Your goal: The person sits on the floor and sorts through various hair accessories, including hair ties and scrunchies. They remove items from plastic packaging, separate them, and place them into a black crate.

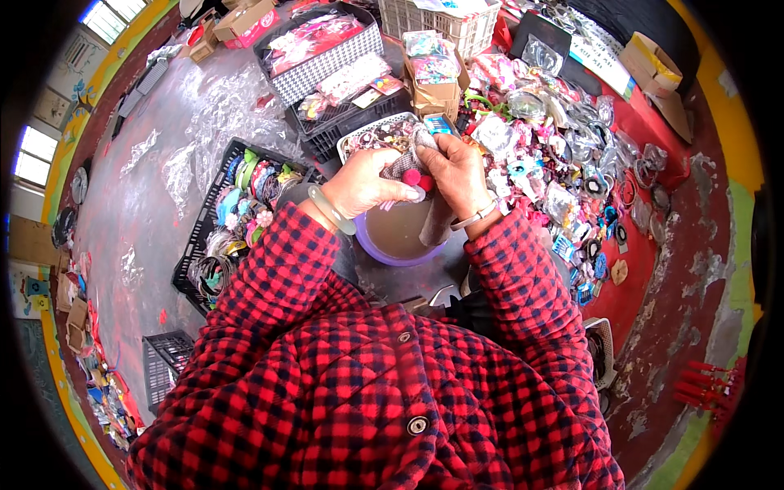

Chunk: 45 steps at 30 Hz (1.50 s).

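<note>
Above a purple basin [402, 261] of murky brownish water, both my hands are close together. My left hand [363, 181] pinches a small piece with red pompoms [413, 177]; its exact kind is partly hidden by the fingers. A greyish cloth [438, 224] is gripped in my right hand [459, 170], one end hanging down toward the basin and another part pressed against the pompom piece. Just beyond my hands stands a white basket [351, 145] with many small items in it.
To the left, a black crate [196, 237] holds headbands and hair ornaments. Ahead are a stacked grey crate [322, 61] and a cardboard box [434, 96] of packets. A wide heap of packaged accessories [563, 163] covers the right side. Crumpled clear plastic [220, 114] lies on the floor.
</note>
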Each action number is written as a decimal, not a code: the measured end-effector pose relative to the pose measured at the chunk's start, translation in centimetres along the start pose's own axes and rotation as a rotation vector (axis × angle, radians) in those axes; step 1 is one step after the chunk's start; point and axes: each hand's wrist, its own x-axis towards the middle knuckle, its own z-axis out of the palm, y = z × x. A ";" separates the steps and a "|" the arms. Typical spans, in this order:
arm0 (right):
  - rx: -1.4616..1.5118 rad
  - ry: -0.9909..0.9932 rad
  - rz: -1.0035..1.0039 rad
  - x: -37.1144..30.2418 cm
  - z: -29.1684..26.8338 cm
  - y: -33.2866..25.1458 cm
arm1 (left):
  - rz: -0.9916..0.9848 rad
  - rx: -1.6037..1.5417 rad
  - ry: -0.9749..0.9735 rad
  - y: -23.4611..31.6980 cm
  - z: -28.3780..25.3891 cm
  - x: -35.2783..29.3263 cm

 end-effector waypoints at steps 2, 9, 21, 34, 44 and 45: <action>0.090 0.007 0.026 0.0 0.2 -0.2 | 0.000 -0.018 0.003 -0.3 -0.1 0.1; 0.645 0.220 0.259 1.9 -2.3 -0.6 | -0.036 -0.035 0.010 0.1 0.2 -0.4; 0.819 -0.232 0.323 0.8 -2.5 -1.7 | 0.174 -0.575 0.260 -0.7 -0.4 0.4; 0.600 -0.101 0.111 0.2 0.5 -1.6 | 0.192 -0.540 0.168 -1.1 1.6 0.3; 0.461 -0.249 0.048 0.1 -0.4 -0.5 | 0.152 -0.677 0.256 -1.2 2.1 0.7; 0.545 -0.244 0.064 0.0 -0.3 -0.5 | 0.168 -0.683 0.259 -1.2 2.1 0.7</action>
